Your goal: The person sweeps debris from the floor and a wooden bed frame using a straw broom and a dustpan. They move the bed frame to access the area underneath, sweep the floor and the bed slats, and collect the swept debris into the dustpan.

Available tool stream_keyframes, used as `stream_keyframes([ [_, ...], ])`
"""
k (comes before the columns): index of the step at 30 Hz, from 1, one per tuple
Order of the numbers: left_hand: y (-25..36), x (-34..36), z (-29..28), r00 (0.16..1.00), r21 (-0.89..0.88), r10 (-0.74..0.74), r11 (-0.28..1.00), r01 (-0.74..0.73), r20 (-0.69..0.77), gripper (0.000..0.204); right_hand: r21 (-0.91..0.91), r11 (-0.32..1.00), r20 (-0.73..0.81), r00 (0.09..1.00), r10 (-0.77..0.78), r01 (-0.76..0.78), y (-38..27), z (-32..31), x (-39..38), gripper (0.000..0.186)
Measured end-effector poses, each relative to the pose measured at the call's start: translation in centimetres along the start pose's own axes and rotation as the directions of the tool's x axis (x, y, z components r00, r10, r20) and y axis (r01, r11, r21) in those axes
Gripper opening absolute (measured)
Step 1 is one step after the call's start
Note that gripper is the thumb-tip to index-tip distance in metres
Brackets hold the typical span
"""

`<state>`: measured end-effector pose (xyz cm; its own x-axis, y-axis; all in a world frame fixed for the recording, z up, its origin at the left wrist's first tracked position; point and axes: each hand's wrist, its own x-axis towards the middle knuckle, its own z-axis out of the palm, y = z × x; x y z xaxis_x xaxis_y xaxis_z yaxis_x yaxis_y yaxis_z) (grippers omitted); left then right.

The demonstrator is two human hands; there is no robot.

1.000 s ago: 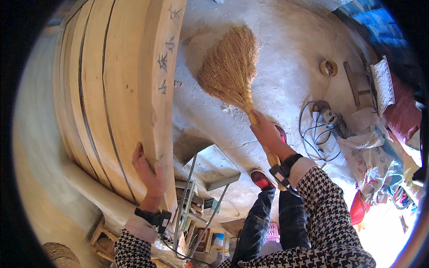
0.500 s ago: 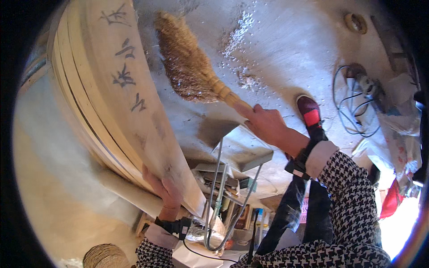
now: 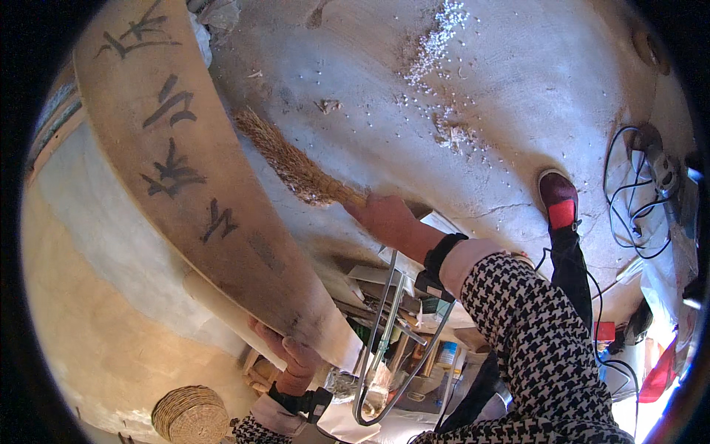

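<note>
Right hand (image 3: 386, 220) grips a straw hand-broom (image 3: 296, 164) low on the dusty concrete floor (image 3: 518, 103); left hand (image 3: 290, 354) clasps the curved wooden board (image 3: 192, 185); white crumbs (image 3: 444, 29) remain unswept.

B&w houndstooth sleeves (image 3: 532, 325), blk wrist straps, dark trousers, red-and-dark shoe (image 3: 558, 200).

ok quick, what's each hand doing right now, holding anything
Left hand: closed on the lower edge of the big wooden board.
Right hand: closed around the handle of the straw broom, bristles on the dusty floor.
</note>
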<state>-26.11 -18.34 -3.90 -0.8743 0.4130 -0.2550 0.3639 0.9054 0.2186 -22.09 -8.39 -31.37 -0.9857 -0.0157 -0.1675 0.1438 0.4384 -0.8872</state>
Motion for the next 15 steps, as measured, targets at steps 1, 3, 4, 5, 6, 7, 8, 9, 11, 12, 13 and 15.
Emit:
stream_keyframes([
  [1, 0.0, 0.0, 0.1, 1.000, -0.017, -0.006, 1.000, 0.006, -0.010, 0.075, 0.000, 1.000, 0.017, 1.000, 0.009, -0.009, -0.1, 0.5, 0.3, 0.046],
  [3, 0.0, -0.2, 0.2, 0.999, -0.050, -0.021, 0.999, 0.020, -0.026, 0.074, -0.025, 1.000, 0.020, 1.000, -0.005, 0.005, 0.0, 1.6, 1.2, 0.042],
  [4, -0.2, -0.3, 0.3, 0.999, -0.065, -0.030, 0.997, 0.028, -0.032, 0.074, -0.050, 0.998, 0.006, 1.000, -0.031, 0.031, 0.1, 2.2, 1.8, 0.040],
  [5, -0.3, -0.4, 0.2, 0.999, -0.066, -0.036, 0.997, 0.033, -0.040, 0.074, -0.074, 0.996, -0.009, 0.998, -0.057, 0.056, 0.3, 2.7, 2.5, 0.038],
  [6, -0.5, -0.6, 0.2, 0.999, -0.071, -0.022, 0.997, 0.020, -0.039, 0.073, -0.076, 0.996, 0.007, 0.999, -0.046, 0.046, 0.5, 3.1, 3.2, 0.035],
  [7, -0.6, -0.8, 0.0, 0.999, -0.065, -0.006, 0.998, 0.004, -0.039, 0.073, -0.080, 0.996, 0.023, 0.999, -0.033, 0.035, 0.8, 3.3, 3.9, 0.033],
  [8, -0.8, -0.8, -0.2, 1.000, -0.051, -0.012, 0.999, 0.011, -0.024, 0.072, -0.091, 0.996, 0.124, 0.992, 0.001, 0.011, 1.1, 3.4, 4.5, 0.031],
  [9, -0.9, -0.9, -0.4, 1.000, -0.012, 0.023, 1.000, -0.023, 0.015, 0.073, -0.092, 0.996, 0.030, 0.999, -0.012, 0.014, 1.6, 3.2, 5.2, 0.029],
  [11, -1.0, -0.9, -0.9, 0.992, 0.056, 0.073, 0.995, -0.079, 0.103, 0.077, -0.110, 0.994, 0.012, 1.000, 0.010, -0.009, 3.0, 2.1, 6.3, 0.027],
  [12, -0.9, -1.0, -0.9, 0.995, 0.071, 0.025, 0.997, -0.032, 0.098, 0.076, -0.106, 0.993, 0.054, 0.996, 0.064, -0.058, 3.4, 1.5, 7.1, 0.023],
  [13, -0.8, -1.0, -0.8, 0.998, 0.062, 0.011, 0.998, -0.015, 0.069, 0.076, -0.116, 0.991, 0.072, 0.995, 0.070, -0.062, 3.8, 0.7, 8.0, 0.025],
  [15, -0.5, -0.9, -0.5, 0.999, 0.036, 0.017, 0.999, -0.018, 0.035, 0.073, -0.124, 0.991, 0.042, 0.998, 0.056, -0.051, 4.5, -1.0, 9.3, 0.027],
])
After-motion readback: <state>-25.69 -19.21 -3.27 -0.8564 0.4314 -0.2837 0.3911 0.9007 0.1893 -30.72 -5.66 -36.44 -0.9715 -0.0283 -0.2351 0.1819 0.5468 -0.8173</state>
